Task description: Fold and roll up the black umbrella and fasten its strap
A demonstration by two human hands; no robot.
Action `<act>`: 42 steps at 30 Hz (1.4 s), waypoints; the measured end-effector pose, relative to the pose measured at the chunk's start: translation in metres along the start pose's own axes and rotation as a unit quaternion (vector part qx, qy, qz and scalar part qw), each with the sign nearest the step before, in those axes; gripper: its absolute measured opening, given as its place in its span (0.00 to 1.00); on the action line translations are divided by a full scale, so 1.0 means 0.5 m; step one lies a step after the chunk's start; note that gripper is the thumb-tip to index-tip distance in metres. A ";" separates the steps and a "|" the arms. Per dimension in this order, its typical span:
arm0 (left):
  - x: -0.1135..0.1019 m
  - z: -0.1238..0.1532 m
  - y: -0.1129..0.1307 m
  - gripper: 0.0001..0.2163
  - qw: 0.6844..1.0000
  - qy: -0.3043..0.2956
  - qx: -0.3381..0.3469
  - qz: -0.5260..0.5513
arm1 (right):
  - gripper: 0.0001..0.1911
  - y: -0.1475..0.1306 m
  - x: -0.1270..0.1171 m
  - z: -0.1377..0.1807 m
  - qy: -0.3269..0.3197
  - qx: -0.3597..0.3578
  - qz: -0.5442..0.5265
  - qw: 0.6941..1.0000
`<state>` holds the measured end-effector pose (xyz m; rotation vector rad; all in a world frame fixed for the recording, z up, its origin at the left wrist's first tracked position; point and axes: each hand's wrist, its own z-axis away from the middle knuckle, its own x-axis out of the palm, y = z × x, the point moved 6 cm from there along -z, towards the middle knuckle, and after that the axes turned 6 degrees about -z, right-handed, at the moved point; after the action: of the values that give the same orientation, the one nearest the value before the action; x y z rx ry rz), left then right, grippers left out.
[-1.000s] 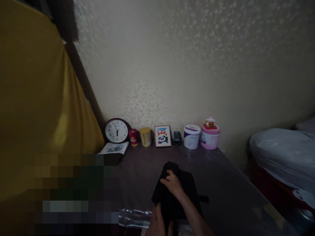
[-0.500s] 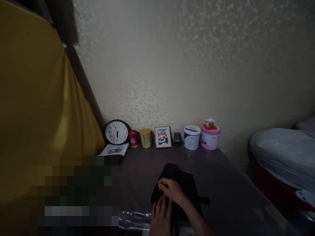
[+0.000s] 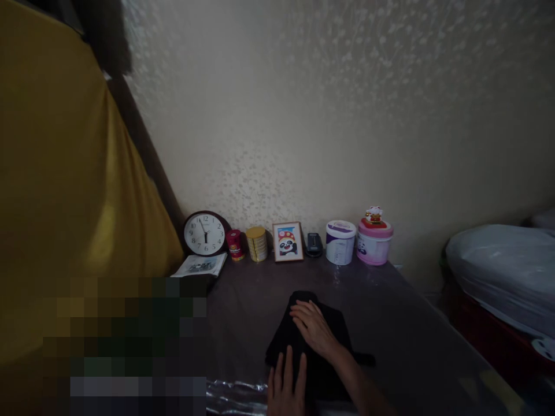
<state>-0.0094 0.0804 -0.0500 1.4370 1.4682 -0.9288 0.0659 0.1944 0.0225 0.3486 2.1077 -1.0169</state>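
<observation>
A black cloth item (image 3: 336,323), perhaps a folded garment, lies on the dark table (image 3: 243,323) in front of me. A narrow strip of it sticks out to the right. My right hand (image 3: 314,326) rests flat on its upper part, fingers stretched to the left. Nearer to me, my left hand (image 3: 286,384) lies on the lower left part with its fingers spread and pointing away from me. Neither hand grips anything. The dark cloth shows little detail, so its exact kind is unclear.
Along the wall stand a clock (image 3: 204,233), a red can (image 3: 235,245), a gold-lidded tin (image 3: 256,244), a framed panda picture (image 3: 288,241), a small dark device (image 3: 313,245), a white-purple tub (image 3: 340,242) and a pink tub (image 3: 373,245) with a cat figurine (image 3: 374,216). Yellow fabric (image 3: 78,173) hangs left.
My right hand has moved up and slightly right over the black cloth, its curled fingers now stretched flat. My left hand has drawn back a little and its fingers have spread.
</observation>
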 end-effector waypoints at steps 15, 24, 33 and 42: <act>0.011 -0.001 -0.001 0.32 0.999 -0.043 -0.009 -0.002 | 0.18 -0.010 0.032 -0.046 -0.049 -0.031 0.057 0.997; 0.014 -0.002 -0.006 0.31 0.985 -0.169 -0.013 0.029 | 0.23 -0.086 0.055 0.028 -0.138 -0.026 -0.107 0.984; -0.030 -0.002 0.002 0.36 0.978 -0.196 0.007 0.074 | 0.18 0.118 -0.101 0.059 0.233 0.174 -0.075 0.954; -0.035 -0.003 0.004 0.37 0.974 -0.203 0.036 0.094 | 0.17 0.199 -0.094 0.217 0.228 0.359 -0.224 0.877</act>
<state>-0.0080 0.0756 -0.0329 1.3143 0.9899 -1.0894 0.2058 0.1797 -0.0413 0.5050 2.1833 -2.1872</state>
